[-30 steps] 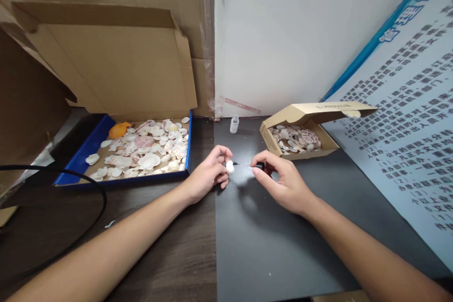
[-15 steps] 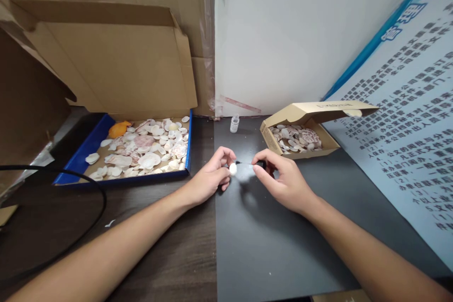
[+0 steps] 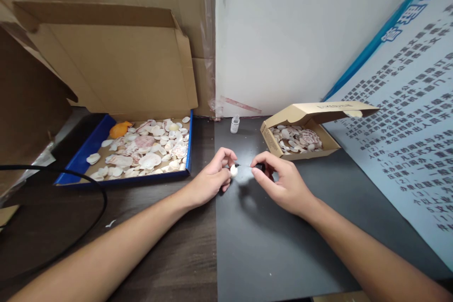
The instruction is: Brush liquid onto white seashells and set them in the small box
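My left hand [image 3: 214, 173] is closed, pinching a small white shell [image 3: 233, 171] between thumb and fingers. Across from it, my right hand [image 3: 279, 177] grips the black cap [image 3: 261, 167] of a small applicator brush. The brush's thin pale stem [image 3: 247, 166] points left, and its dark tip meets or nearly meets the shell; I cannot tell whether they touch. Both hands are above the dark grey mat [image 3: 269, 250]. Behind them stands a small clear bottle [image 3: 235, 124] with a white label and no cap on it.
On the left lies an open blue-edged cardboard box [image 3: 189, 151] of many shells, one of them orange [image 3: 120, 129]. A smaller cardboard box [image 3: 300, 155] with shells sits at the right, lid raised. A black cable [image 3: 105, 198] loops at the left; a printed poster [image 3: 406, 127] is at the right.
The shell has turned slightly in my left hand, so a different side shows. My right hand and the brush have barely moved.
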Demonstrator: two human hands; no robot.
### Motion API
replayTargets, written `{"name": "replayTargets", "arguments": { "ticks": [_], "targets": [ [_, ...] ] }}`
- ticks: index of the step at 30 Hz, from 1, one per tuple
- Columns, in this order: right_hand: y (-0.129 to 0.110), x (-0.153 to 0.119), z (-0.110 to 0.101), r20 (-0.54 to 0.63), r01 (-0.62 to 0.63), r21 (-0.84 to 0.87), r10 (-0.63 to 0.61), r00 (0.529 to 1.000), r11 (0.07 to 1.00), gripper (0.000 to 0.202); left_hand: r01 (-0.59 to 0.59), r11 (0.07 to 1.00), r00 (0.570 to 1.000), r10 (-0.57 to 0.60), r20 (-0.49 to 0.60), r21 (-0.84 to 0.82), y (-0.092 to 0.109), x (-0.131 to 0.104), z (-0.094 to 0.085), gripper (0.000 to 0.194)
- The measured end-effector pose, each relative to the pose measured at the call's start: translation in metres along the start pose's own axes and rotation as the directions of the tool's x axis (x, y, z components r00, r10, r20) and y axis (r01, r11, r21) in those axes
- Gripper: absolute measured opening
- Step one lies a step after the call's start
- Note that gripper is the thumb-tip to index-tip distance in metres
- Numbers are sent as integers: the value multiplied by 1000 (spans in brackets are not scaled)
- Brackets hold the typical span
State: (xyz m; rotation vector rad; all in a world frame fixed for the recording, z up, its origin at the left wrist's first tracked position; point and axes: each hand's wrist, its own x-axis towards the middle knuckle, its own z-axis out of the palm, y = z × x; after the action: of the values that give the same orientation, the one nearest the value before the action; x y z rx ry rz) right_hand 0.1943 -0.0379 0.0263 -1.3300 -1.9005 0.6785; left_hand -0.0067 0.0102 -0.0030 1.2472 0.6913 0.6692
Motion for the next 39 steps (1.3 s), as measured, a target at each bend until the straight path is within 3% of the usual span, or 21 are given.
{"name": "replayTargets", "arguments": {
  "ticks": [3, 7, 12, 16, 19, 21, 24, 28, 32, 33, 36, 39],
  "targets": [
    [0, 0, 0, -49, -23, 0, 23, 999, 1000, 10, -8, 1000, 1000, 8, 8, 21, 1, 0, 0, 18],
    [0, 0, 0, 29, 13, 21, -14, 999, 1000, 11, 1, 1000, 1000, -1, -3, 9, 2, -1, 1, 19],
    [1, 0, 1, -64, -17, -9, 17, 998, 1000, 11, -12, 1000, 1000, 11, 5, 14, -1, 0, 0, 18],
    [0, -1, 1, 11, 26, -11, -26, 1000, 1000, 10, -11, 997, 1000, 10, 7, 78, -1, -1, 0, 19],
    [-1, -1, 0, -54, 1, -30, -2, 999, 1000, 9, -28, 988, 999, 25, 22, 153, -1, -2, 0, 18],
    [-1, 0, 0, -38, 17, -13, -17, 999, 1000, 9, -38, 984, 999, 33, 29, 173, -1, -3, 1, 17],
    [-1, 0, 0, 2, 32, -11, -32, 999, 999, 8, -39, 986, 999, 36, 22, 160, -1, -3, 1, 18],
    [-1, 0, -1, -79, 3, -5, -3, 997, 1000, 8, -17, 995, 1000, 16, 5, 97, 0, -1, 1, 18],
    [0, 0, -1, 20, 34, 7, -35, 999, 999, 9, 4, 999, 1000, -5, -25, -45, 4, 1, 1, 23],
    [0, 0, -1, -7, 20, -11, -20, 1000, 1000, 8, 5, 998, 1000, -7, -30, -59, 5, 2, 1, 24],
    [1, 1, 0, -104, -24, -31, 20, 994, 999, 8, 7, 999, 999, -9, -33, -52, 5, 2, 1, 23],
    [1, 0, 1, -40, 10, 8, -10, 999, 1000, 9, 0, 1000, 1000, -1, -21, -19, 3, 1, 0, 21]
  ]
}}
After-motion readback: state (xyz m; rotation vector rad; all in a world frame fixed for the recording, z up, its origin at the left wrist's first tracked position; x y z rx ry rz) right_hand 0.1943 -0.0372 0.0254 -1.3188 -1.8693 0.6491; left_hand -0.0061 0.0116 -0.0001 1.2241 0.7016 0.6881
